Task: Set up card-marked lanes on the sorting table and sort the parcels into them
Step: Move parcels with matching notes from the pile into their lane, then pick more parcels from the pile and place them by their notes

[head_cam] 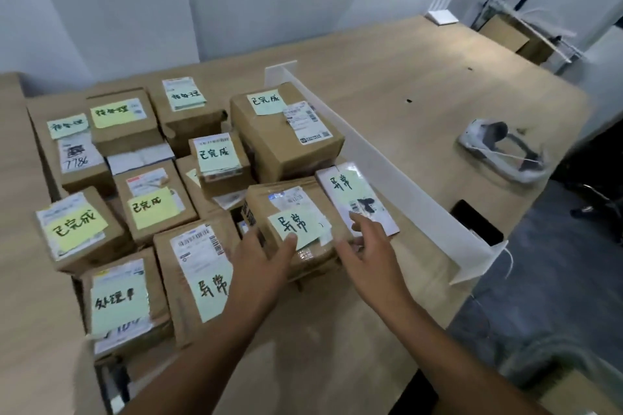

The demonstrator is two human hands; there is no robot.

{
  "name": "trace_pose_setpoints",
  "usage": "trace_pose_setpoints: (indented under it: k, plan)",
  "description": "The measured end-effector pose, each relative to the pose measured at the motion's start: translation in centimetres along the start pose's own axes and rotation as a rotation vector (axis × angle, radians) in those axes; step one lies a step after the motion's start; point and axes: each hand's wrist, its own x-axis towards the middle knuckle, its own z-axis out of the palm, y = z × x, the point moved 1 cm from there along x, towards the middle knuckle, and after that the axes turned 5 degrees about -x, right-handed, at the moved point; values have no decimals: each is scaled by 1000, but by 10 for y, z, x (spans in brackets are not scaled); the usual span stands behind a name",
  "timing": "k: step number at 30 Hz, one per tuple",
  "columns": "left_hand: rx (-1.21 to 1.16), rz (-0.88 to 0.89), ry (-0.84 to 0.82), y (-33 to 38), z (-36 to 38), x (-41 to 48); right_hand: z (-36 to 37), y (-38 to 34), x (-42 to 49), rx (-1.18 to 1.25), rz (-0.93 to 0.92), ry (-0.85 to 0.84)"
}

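Targets the brown parcel (263, 202) marked 异常, packed in with the rest near the near edge of the sorting table (421, 54), just left of the white divider (387, 165). Grips its near-left corner with the left hand (266, 256): thumb flat on the green note (295, 226), fingers curled down the side. Spreads the right hand (367, 246) wide and loose at the right flank, holding nothing; touching the cardboard or just shy of it, hard to tell. Looks like a two-handed lift shaping up, one hand per side to keep the box level.

Sits tight against a flat white parcel (357, 199) carrying the same 异常 mark, with a third 异常 box (199, 273) just beside it toward the near edge. Probably explains starting here: one whole category within easy reach. Leaves the 已完成 box (286, 125) and the 待处理 box (124, 121) further back, toward the far-left corner, untouched.

Shows a bagged item (502, 148) and a dark flat device (478, 219) right of the divider, by the right edge. Spots no lane cards laid out anywhere, so reads as sorting barely begun.
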Motion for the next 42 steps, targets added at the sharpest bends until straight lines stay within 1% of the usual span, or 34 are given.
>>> trace_pose_setpoints:
  k: [3,7,13,16,18,20,22,25,28,31,34,36,39,42]
  plan:
    - [5,11,75,-5,7,11,-11,12,14,29,-4,38]
    - [51,-19,108,-4,11,17,-28,27,26,75,20,35]
    - [5,0,120,5,16,14,-44,36,41,89,-8,37]
    - [-21,-41,126,3,17,11,-31,28,43,11,-51,-42]
    - [-35,-79,113,0,21,12,-16,19,44,-94,-61,-134]
    - [-40,-98,100,-4,27,12,-5,12,45,-209,-124,-187]
    - [-59,-119,91,-10,31,12,1,5,49,-258,-166,-187]
    - [-89,-148,97,-12,36,8,2,1,49,-236,-129,-143]
    - [-142,-132,120,-10,24,-5,0,-10,43,-191,-113,-113]
    - [-195,-80,121,-7,-13,-27,1,-37,27,-89,-188,-116]
    - [-229,0,157,-2,-72,-54,20,-78,3,26,-274,-189]
    - [-230,35,220,-1,-120,-78,41,-108,-21,128,-341,-276]
    - [-199,74,333,-7,-201,-123,80,-165,-68,257,-431,-460]
    - [-176,85,477,-24,-285,-184,130,-230,-124,349,-544,-603]
